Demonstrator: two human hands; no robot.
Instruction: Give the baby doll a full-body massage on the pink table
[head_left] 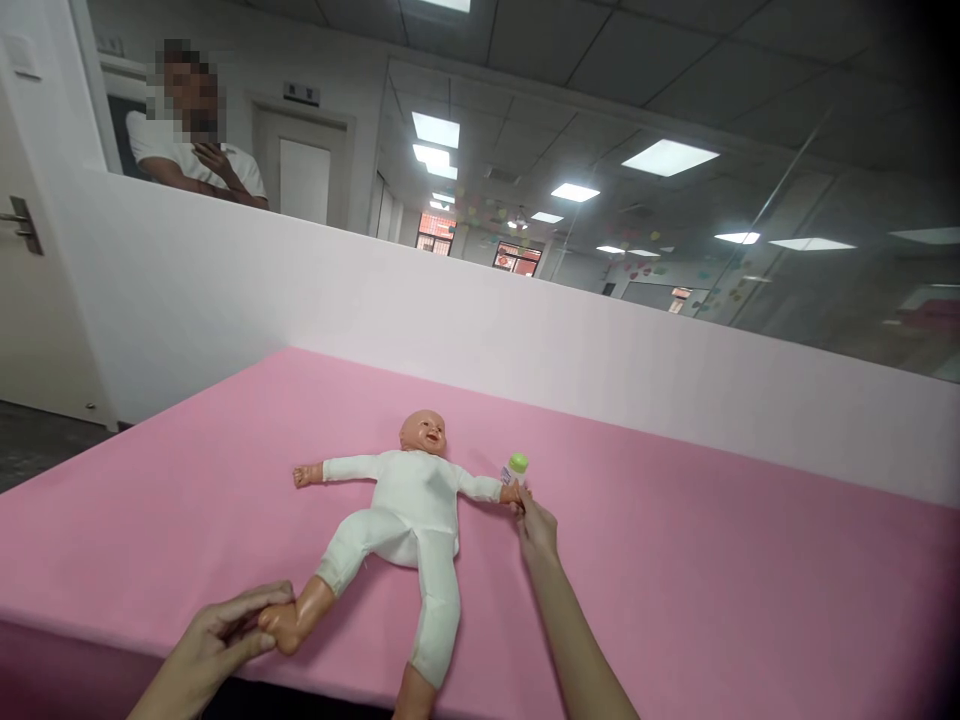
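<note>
A baby doll (416,495) with a white cloth body lies face up on the pink table surface (675,560), arms spread and legs apart. At the lower left, my left hand (232,630) has its fingers and thumb around the doll's bare foot (281,625). My right hand (538,522) pinches the doll's small hand (513,493) on the right side of the picture. Just behind that small hand stands a clear bottle with a green cap (518,463), its lower part partly hidden. The doll's other foot runs off the bottom edge.
The table's front edge (82,640) runs along the lower left. Behind the table rises a white wall (525,340) with glass above it. A person in a white shirt (240,170) is beyond the glass at the upper left. A door (37,290) stands at the far left.
</note>
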